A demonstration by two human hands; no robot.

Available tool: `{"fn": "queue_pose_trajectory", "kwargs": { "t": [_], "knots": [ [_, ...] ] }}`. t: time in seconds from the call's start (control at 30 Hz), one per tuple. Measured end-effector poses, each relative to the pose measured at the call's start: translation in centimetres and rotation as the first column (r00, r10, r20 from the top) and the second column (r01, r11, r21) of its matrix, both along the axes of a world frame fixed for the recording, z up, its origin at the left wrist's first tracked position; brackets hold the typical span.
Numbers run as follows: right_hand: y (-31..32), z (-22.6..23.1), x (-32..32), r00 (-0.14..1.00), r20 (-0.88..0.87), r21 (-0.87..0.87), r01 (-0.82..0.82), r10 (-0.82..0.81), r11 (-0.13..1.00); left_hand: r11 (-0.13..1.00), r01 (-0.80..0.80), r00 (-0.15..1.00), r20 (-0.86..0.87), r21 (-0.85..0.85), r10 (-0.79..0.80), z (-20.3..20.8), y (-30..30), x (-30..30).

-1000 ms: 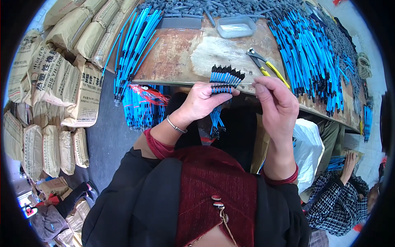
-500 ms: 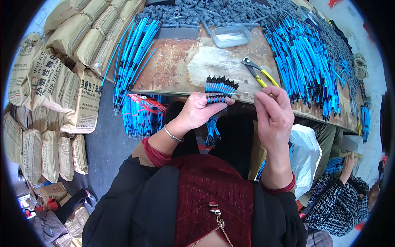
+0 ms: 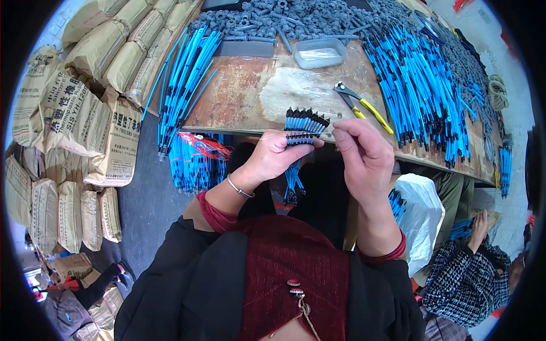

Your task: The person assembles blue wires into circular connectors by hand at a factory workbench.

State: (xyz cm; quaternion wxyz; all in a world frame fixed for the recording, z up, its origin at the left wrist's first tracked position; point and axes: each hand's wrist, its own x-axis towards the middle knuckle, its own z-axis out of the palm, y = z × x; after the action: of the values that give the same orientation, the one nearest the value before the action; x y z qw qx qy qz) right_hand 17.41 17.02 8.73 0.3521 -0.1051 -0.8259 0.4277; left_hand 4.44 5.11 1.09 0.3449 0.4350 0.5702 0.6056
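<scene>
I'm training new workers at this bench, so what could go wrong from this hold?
The left hand grips the fanned bundle of blue rods by a narrow band, so rods might slip out and drop past the table edge. The right hand pinches a thin wire across them; it may prick a finger. The pliers lie close and could be knocked.

Small assembly workshop or storeroom. Worn wooden workbench heaped with blue plastic rods and grey moulded plastic parts; yellow-handled pliers lie there. Stacked tan paper sacks line the grey floor.
</scene>
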Motion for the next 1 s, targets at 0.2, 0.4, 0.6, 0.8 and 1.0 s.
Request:
{"fn": "queue_pose_trajectory", "kwargs": {
  "t": [0.2, 0.4, 0.6, 0.8, 1.0],
  "knots": [
    [0.4, 0.6, 0.7, 0.986, 0.011, 0.059, 0.167, -0.168, 0.984, 1.0, -0.019, 0.999, 0.042, -0.001, 0.019, -0.2, 0.0, 0.1],
    [0.7, 0.1, 1.7, 0.971, 0.017, 0.308, 0.223, -0.24, 0.925, 1.0, -0.023, 0.999, 0.034, -0.013, 0.023, -0.2, -0.1, 0.0],
    [0.5, 0.3, 1.6, 0.973, -0.002, 0.323, 0.219, -0.23, 0.921, 1.0, -0.021, 0.999, 0.024, 0.019, 0.02, 0.0, 0.1, 0.1],
    [0.3, 0.4, 1.7, 0.973, 0.033, 0.302, 0.209, -0.229, 0.93, 0.999, -0.019, 1.0, 0.019, 0.036, 0.018, 0.1, 0.2, 0.1],
    [0.1, 0.3, 1.4, 0.962, 0.009, 0.419, 0.244, -0.273, 0.874, 1.0, -0.02, 0.999, -0.039, 0.001, 0.02, 0.2, 0.1, 0.2]
  ]
}}
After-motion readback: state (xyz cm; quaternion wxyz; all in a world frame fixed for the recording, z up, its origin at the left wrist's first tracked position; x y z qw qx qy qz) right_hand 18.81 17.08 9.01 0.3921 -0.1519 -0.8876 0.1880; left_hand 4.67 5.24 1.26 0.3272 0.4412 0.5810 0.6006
